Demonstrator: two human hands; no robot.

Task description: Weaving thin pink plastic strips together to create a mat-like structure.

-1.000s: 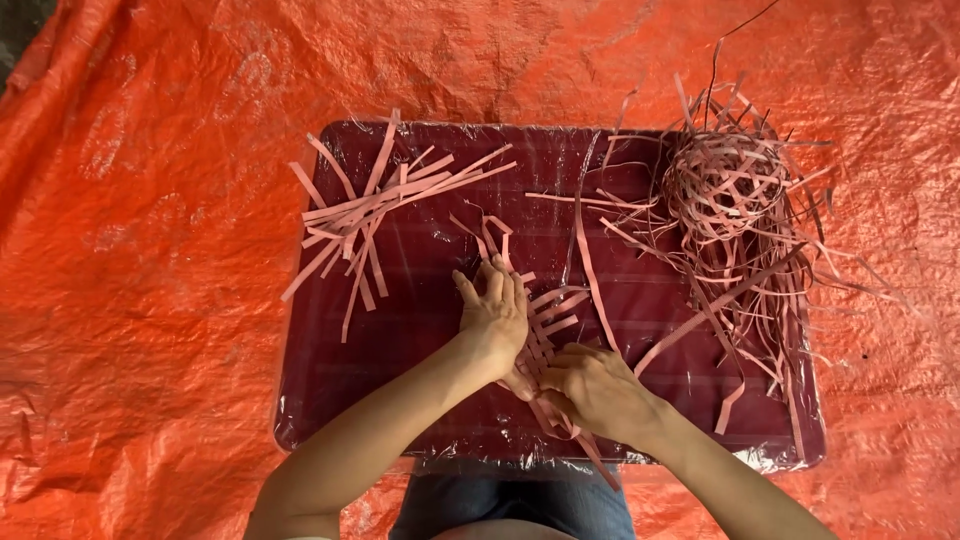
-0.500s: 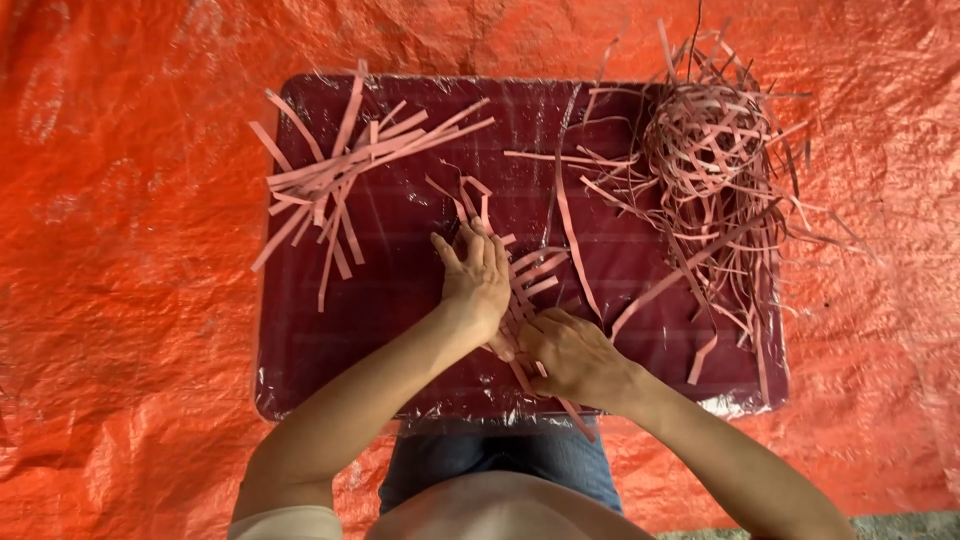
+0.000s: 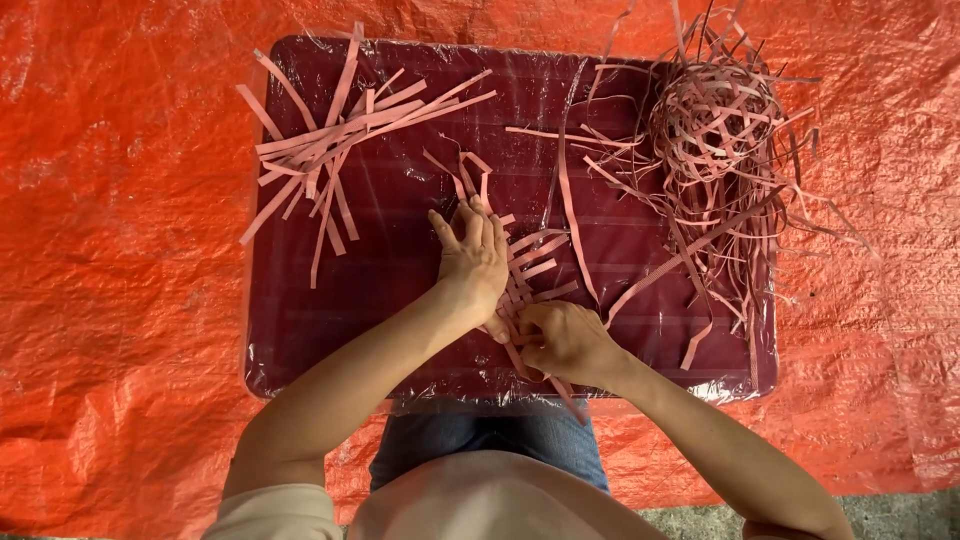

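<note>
A small woven piece of pink strips (image 3: 527, 272) lies near the front middle of a dark red board wrapped in clear film (image 3: 400, 290). My left hand (image 3: 472, 262) presses flat on its left side, fingers spread over the strips. Just below and to the right, my right hand (image 3: 563, 340) pinches a pink strip at the weave's lower edge. Loose strip ends stick out past both hands toward the back and the right.
A pile of loose pink strips (image 3: 335, 135) lies at the board's back left. A half-woven basket with long trailing strips (image 3: 712, 125) sits at the back right. An orange tarp (image 3: 120, 260) covers the ground all around the board.
The view has shifted, so the board sits higher and further left in the picture. My hands stay on the woven piece, with the right hand now curled tighter on a strip.
</note>
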